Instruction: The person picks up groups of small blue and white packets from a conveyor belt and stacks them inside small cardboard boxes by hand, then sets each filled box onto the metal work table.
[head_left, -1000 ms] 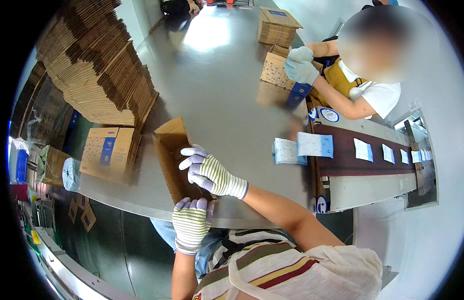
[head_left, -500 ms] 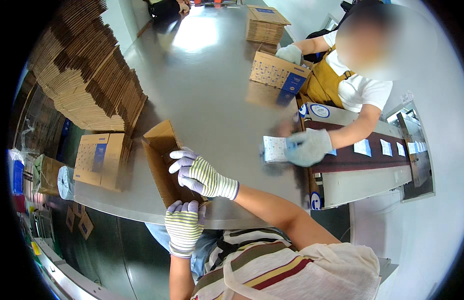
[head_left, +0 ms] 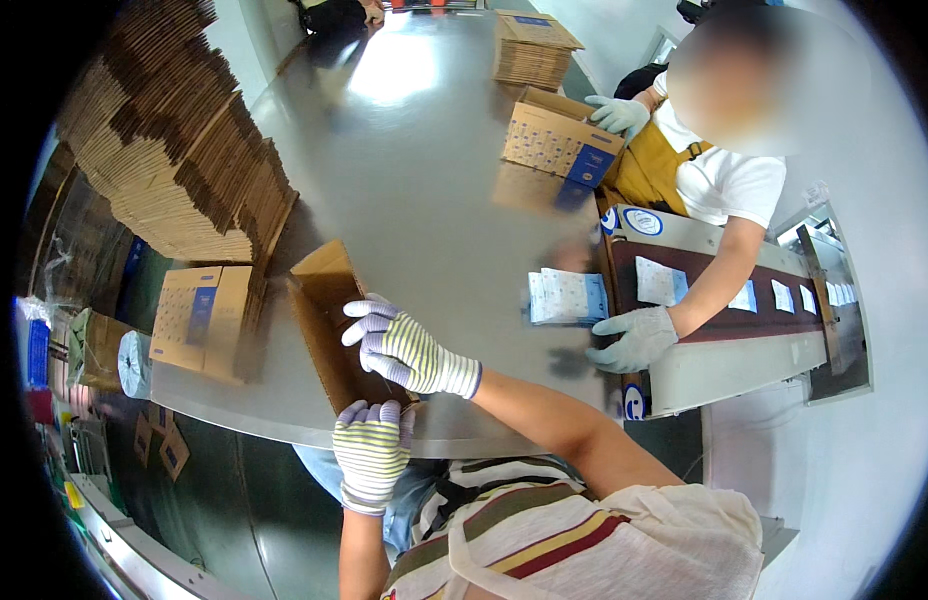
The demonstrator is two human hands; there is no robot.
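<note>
Since half a second ago, a co-worker's nearer hand point(head_left: 634, 338) has drawn back from the blue-and-white packets point(head_left: 569, 297) and now hovers beside them, fingers spread, at the tabletop's point(head_left: 439, 235) right edge. That person's farther hand point(head_left: 621, 115) has come up out of a printed carton point(head_left: 546, 137) and rests at its rim.

Both of the wearer's striped gloves have hardly shifted. An open cardboard carton point(head_left: 329, 335) sits near the left part of the tabletop's near edge, its brown inside showing. Over its opening is the right hand point(head_left: 409, 355), fingers apart and loosely bent; whether the fingertips touch the cardboard cannot be told. The left hand point(head_left: 372, 455) has its fingers curled against the carton's near end; whether they pinch it cannot be told.

Along the tabletop's left edge, flattened cartons point(head_left: 199, 310) lean in a row, below a tall stack of folded cardboard point(head_left: 184, 150). More packets lie spaced along the dark red conveyor belt point(head_left: 774, 322), which meets the right edge. Another stack of flat cartons point(head_left: 532, 58) stands toward the far right corner.
</note>
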